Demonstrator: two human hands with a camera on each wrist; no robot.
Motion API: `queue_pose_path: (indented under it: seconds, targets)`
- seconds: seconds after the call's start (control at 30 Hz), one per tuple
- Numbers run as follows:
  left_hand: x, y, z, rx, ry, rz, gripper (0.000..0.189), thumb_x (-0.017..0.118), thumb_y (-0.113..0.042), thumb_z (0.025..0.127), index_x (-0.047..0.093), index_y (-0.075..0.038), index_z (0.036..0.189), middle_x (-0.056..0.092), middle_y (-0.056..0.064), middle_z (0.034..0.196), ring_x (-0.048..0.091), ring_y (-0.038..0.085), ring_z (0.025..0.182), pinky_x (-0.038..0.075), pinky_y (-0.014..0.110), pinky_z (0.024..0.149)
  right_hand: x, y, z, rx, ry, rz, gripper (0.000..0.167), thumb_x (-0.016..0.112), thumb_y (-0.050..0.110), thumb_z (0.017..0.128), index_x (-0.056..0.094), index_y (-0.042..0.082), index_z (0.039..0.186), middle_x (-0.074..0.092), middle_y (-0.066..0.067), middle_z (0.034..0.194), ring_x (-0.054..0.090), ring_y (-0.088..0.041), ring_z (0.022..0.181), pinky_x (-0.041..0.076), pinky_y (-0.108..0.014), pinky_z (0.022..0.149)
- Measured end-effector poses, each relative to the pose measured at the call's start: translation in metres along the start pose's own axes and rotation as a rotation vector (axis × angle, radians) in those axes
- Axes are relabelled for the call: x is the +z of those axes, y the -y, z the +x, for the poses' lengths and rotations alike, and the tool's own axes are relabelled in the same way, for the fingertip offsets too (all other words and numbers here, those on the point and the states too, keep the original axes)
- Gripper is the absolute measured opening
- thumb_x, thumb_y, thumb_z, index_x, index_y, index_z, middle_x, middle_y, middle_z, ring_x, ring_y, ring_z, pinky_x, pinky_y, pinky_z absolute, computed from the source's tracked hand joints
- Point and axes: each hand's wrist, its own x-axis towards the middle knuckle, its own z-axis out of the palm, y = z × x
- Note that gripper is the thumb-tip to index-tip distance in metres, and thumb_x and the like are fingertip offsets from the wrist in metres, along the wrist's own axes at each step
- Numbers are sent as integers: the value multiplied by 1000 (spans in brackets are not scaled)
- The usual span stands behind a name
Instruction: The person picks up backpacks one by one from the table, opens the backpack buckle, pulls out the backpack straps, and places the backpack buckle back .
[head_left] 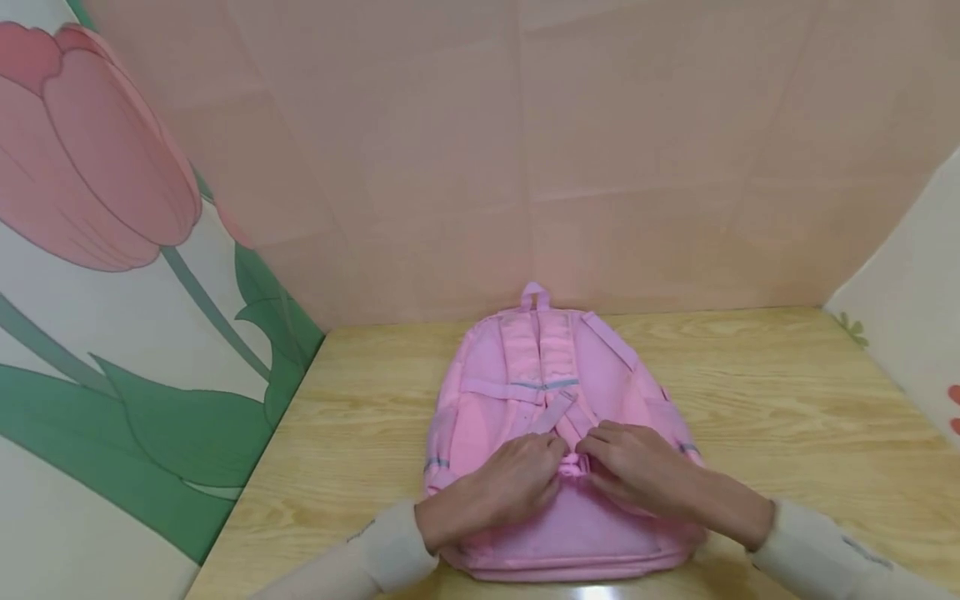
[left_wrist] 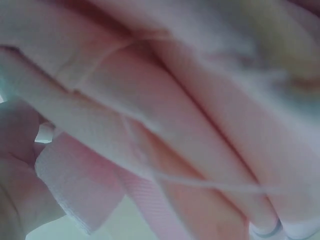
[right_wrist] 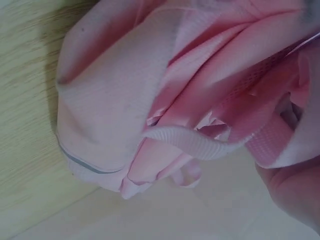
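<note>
A pink backpack (head_left: 577,542) lies on the table with its shoulder-strap side up and its top loop (head_left: 535,293) pointing away from me. Over its lower middle, my left hand (head_left: 521,479) and right hand (head_left: 637,467) face each other with curled fingers. Each grips strap webbing, and a bunched bit of pink webbing (head_left: 573,464) shows between them. In the left wrist view a folded strap end (left_wrist: 82,182) sits against the left hand (left_wrist: 22,175). A ribbed strap (right_wrist: 190,142) runs toward the right hand (right_wrist: 295,195) in the right wrist view. Fingertips are mostly hidden.
The wood-grain table (head_left: 765,400) extends to both sides of the backpack. A pinkish-beige panel (head_left: 600,167) rises behind it. At the left stands a panel with a printed tulip (head_left: 112,150), at the right a white one (head_left: 915,300).
</note>
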Motion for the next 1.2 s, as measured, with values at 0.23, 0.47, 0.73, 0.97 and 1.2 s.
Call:
queue_pose_path:
  seconds: [0.23,0.47,0.73,0.97,1.2]
  targets:
    - [-8,4,-1,-46,-25,-96,22,61,-22,97,62,-11,117,62,-4,99,58,7,89,54,18,83,-3,-3,0,-8,-83,36,20,77,15,76,72,12,95,66,8,85,60,-4,75,57,-22,66]
    - [-10,10,-1,-10,-92,-199,18,60,-26,100,64,-13,112,67,-4,99,61,7,91,54,20,87,-10,-7,2,-7,-94,51,22,77,15,77,71,11,98,64,8,87,58,-4,77,55,-21,65]
    - [-13,11,-1,9,-137,-265,17,63,-26,99,65,-13,109,64,-7,92,56,2,82,51,14,77,-12,-7,4,2,-110,71,22,76,16,77,71,13,98,64,9,88,56,-1,77,53,-18,64]
    - [-14,10,-1,8,-154,-285,15,63,-25,98,65,-13,107,59,-10,85,49,0,74,46,10,69,-13,-8,4,8,-111,73,22,76,18,78,71,14,99,64,10,89,56,0,77,52,-17,63]
    - [-13,8,-2,-1,-177,-273,15,63,-26,98,65,-14,106,56,-11,81,48,0,74,45,11,69,-13,-7,3,40,-92,86,22,77,19,79,70,16,100,64,12,92,56,1,79,52,-18,65]
